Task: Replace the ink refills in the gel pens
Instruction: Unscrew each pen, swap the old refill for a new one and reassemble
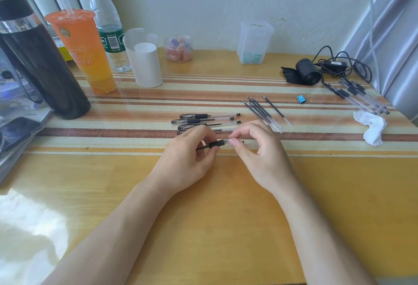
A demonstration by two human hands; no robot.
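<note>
Both hands are holding one clear plastic gel pen (217, 144) over the yellow wooden desk (226, 205).
A striped orange and cream cloth mat (135, 132) is lying across the desk. Above its near edge the left hand (183, 162) is wrapping its grip around the pen's black rubber end, and the right hand (260, 156) is pinching the clear barrel. Just behind, a row of similar clear pens (208, 120) is lying on the mat, with thin black ink refills (262, 113) to their right.
</note>
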